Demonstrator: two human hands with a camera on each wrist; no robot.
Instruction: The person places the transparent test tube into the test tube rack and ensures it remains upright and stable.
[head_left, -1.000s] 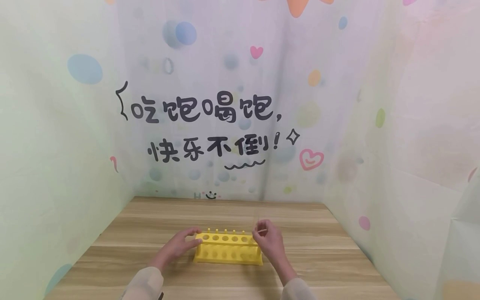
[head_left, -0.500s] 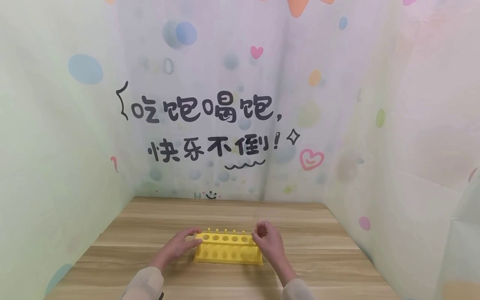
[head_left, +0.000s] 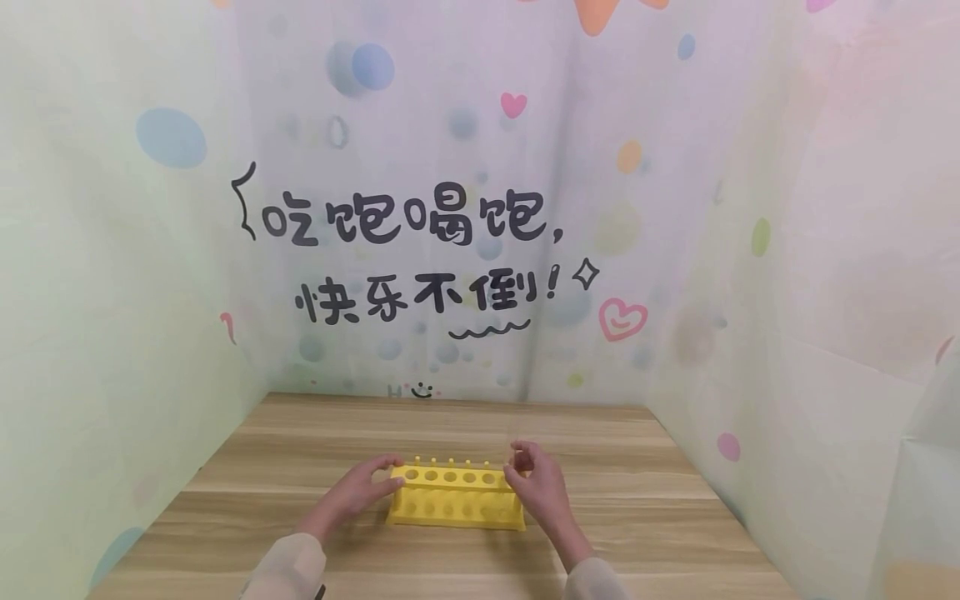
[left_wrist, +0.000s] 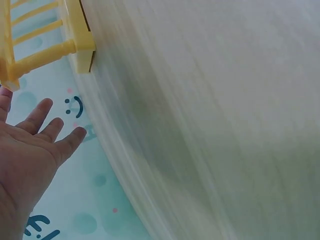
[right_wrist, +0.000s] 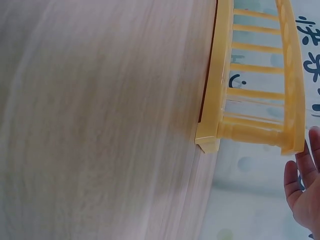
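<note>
A yellow test tube rack (head_left: 459,486) stands upright on the wooden table, with a row of round holes and short pegs behind them. My left hand (head_left: 358,489) holds its left end between thumb and index finger; the other fingers spread out in the left wrist view. Beside the right end is my right hand (head_left: 546,487), thumb at the top board and index finger raised apart from it. In the right wrist view a clear test tube (right_wrist: 253,111) shows inside the rack near the end post, close to the right fingers (right_wrist: 291,175). Its top is faint beside my fingertips.
The wood-grain table (head_left: 637,517) runs back to a pale curtain (head_left: 420,150) with dark lettering and coloured dots. Similar pale curtains stand along the left and right sides.
My right index finger has lifted away from the thumb, so the pinch at the tube has loosened. The left hand and the rack have stayed in place.
</note>
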